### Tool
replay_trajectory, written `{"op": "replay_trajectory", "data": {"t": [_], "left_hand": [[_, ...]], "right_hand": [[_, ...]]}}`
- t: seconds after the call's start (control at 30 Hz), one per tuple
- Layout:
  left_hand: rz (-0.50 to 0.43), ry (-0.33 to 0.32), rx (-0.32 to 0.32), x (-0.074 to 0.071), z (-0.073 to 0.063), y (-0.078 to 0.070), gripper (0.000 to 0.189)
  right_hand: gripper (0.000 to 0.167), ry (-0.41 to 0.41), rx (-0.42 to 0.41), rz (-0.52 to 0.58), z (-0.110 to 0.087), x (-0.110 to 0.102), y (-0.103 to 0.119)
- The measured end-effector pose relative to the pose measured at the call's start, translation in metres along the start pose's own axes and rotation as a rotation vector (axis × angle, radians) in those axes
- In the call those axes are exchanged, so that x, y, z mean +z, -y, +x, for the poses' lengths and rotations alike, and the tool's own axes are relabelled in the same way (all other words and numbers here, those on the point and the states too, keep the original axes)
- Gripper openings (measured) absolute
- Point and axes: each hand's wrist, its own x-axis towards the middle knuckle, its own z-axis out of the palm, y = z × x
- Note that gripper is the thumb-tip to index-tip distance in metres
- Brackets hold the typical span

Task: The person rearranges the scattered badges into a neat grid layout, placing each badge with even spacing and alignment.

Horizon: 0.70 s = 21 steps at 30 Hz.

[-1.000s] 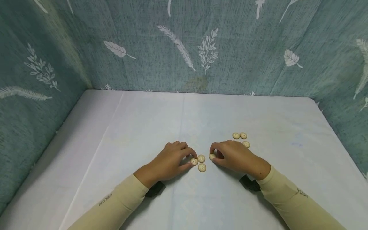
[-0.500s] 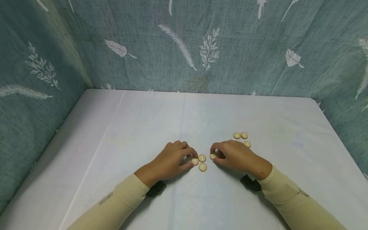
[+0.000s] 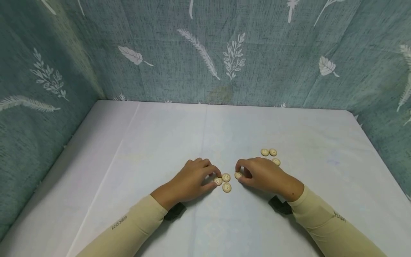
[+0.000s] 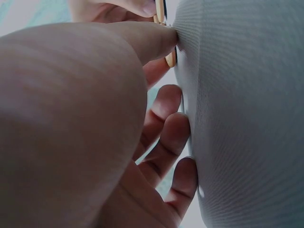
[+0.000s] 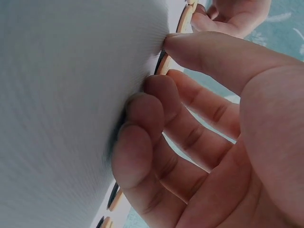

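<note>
My left hand [image 3: 194, 181] pinches a round wooden disc [image 3: 218, 181] between thumb and index finger, flat on the white cloth. Right of it lie a second disc [image 3: 226, 177] and a third disc [image 3: 227, 187], close together. Across a small gap, my right hand [image 3: 264, 176] pinches another pale disc [image 3: 238, 175] by its edge. Small dark marks show on the discs' tops, too small to read. In the left wrist view, the pinched disc [image 4: 171, 59] peeks out below the thumb. The right wrist view shows a disc [image 5: 163, 64] between thumb and index finger, with a dark underside.
Beyond my right hand lie more discs: one at the back [image 3: 264, 152], a neighbour [image 3: 273, 152], and one partly behind the hand [image 3: 276, 162]. White cloth [image 3: 154, 139] covers the table. A green leaf-print curtain [image 3: 173, 64] stands along the back and sides.
</note>
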Motion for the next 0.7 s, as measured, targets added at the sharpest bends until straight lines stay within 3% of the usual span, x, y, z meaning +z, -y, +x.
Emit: {"op": "replay_trajectory", "data": {"t": [0.37, 0.7], "left_hand": [[-0.011, 0.013, -0.017, -0.0009, -0.0006, -0.0013, 0.019], [-0.016, 0.003, -0.011, -0.0001, -0.0003, -0.0013, 0.019]], "right_hand": [[0.017, 0.067, 0.042, 0.084, 0.0005, -0.0004, -0.0013], [0.017, 0.030, 0.015, 0.066, -0.0008, -0.0030, -0.0018]]}}
